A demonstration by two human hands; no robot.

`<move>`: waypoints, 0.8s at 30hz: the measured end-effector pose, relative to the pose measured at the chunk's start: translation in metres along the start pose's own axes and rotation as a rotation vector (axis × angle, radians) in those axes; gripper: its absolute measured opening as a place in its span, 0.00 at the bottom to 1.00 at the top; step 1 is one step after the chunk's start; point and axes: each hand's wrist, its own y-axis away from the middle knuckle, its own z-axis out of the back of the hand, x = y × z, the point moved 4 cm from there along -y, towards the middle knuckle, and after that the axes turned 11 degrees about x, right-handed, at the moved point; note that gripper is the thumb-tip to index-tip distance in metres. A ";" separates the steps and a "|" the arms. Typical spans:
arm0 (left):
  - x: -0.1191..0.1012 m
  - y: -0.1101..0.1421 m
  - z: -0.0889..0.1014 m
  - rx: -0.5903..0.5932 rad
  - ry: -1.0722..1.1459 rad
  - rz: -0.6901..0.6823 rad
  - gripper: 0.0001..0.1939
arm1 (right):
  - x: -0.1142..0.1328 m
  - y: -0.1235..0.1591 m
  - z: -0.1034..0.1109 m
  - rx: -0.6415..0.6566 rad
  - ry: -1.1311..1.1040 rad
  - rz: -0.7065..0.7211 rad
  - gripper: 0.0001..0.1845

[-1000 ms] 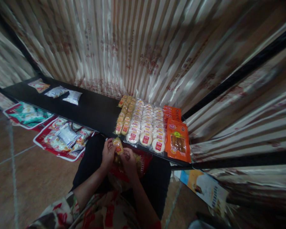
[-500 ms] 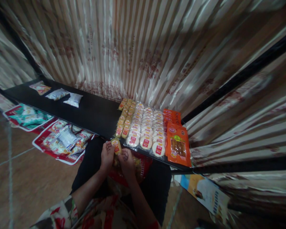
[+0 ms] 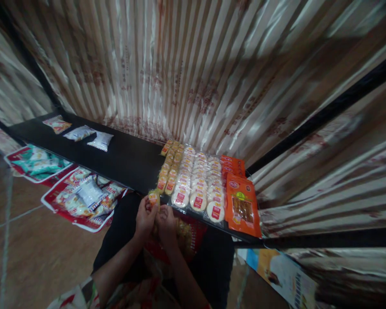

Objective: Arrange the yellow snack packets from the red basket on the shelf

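Observation:
My left hand is closed on a small wrapped biscuit packet, yellow with a red and white label, just in front of the shelf edge. My right hand is curled shut close by the packet's lower right end; what its fingers pinch is hidden. Below the hands, in my lap, lies a red bag with more yellow packets inside. Similar yellow packets stand in two rows on the shelf, beside rows of round white wrapped crackers.
Orange pouches are at the right end of the black shelf. Three small pillow packs lie toward its left. Open red bags of snacks rest below on the floor. A striped curtain hangs behind; dark poles flank it.
The biscuit packet has tilted more upright in my left hand, and my right hand has drawn in closer to my left. The view has shifted slightly.

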 end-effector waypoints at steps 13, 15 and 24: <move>-0.004 -0.022 0.013 -0.092 -0.241 -0.030 0.29 | 0.011 -0.019 -0.012 -0.032 0.060 0.066 0.08; -0.006 -0.027 0.013 -0.095 -0.239 -0.043 0.28 | 0.012 -0.022 -0.011 -0.072 0.127 0.108 0.08; -0.015 -0.041 0.017 -0.134 -0.315 -0.086 0.26 | 0.007 -0.036 -0.019 -0.059 0.191 0.123 0.10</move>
